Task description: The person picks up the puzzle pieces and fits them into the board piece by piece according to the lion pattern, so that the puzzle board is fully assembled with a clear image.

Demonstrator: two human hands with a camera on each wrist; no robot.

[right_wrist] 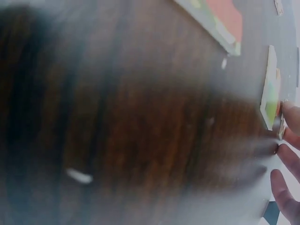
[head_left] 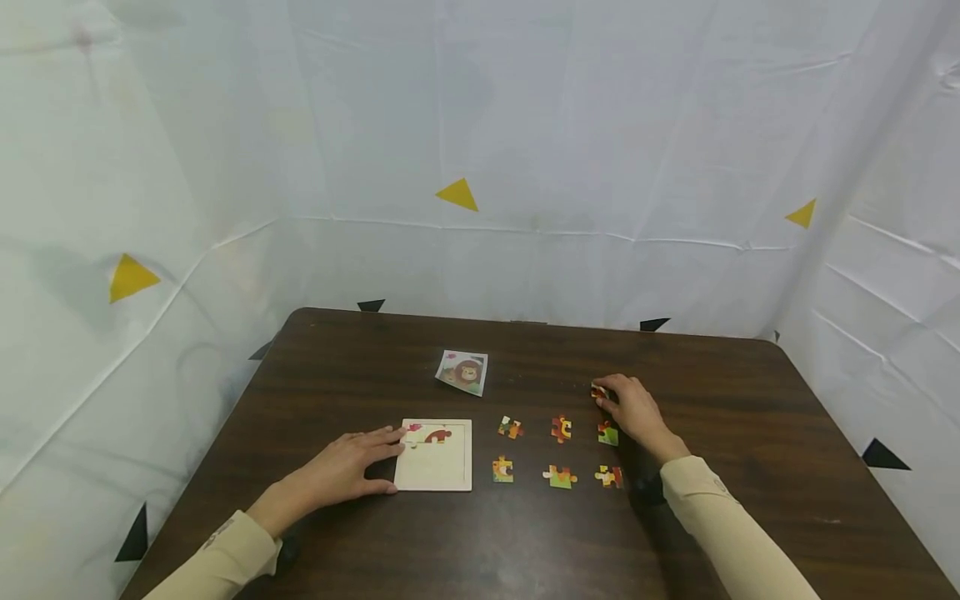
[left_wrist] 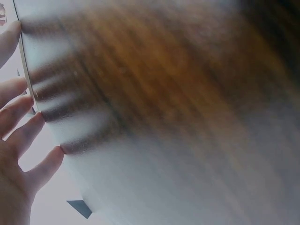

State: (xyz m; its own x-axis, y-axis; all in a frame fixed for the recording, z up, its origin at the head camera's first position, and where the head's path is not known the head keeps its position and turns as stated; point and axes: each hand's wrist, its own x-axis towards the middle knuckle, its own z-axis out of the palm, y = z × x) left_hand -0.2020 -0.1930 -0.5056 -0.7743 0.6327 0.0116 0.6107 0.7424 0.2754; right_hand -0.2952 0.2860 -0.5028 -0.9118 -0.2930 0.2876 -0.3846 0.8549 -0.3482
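A pale square puzzle tray (head_left: 433,475) lies on the table, with a few joined picture pieces (head_left: 438,436) along its top. My left hand (head_left: 341,473) rests at the tray's left side, fingers stretched out and touching its edge. At the far right, my right hand (head_left: 637,413) pinches a dark and orange puzzle piece (head_left: 598,390) between thumb and fingers, at the tabletop. The right wrist view shows that piece (right_wrist: 281,127) edge-on at the fingertips. Just nearer lies a green puzzle piece (head_left: 608,434).
Loose pieces lie in two rows between tray and right hand, among them an orange one (head_left: 511,427), a red-brown one (head_left: 561,428) and a green one (head_left: 560,477). A lion picture card (head_left: 462,372) lies behind the tray. White sheeting (head_left: 525,267) hangs beyond the dark table (head_left: 360,350).
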